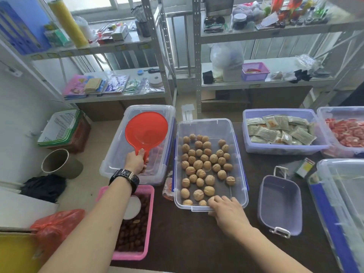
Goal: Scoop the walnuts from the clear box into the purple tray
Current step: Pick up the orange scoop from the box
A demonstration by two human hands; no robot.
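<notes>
A clear box (235, 138) with blue clips sits mid-table and holds several tan walnuts (204, 160) in one loose layer. My right hand (226, 209) grips the box's near rim, fingers curled over the edge. To the right lies the purple tray (280, 205), empty, with white handles at both ends. My left hand (136, 162), a black watch on its wrist, holds the handle of a red scoop (146, 128). The scoop's round bowl hovers over another clear box (118, 154) on the left.
A pink basket (147, 223) of dark brown nuts with a white cup sits near my left forearm. Boxes of packets (283, 146) and red sweets (344, 150) line the back right. A large clear bin (338, 213) stands at the right edge. Metal shelves rise behind.
</notes>
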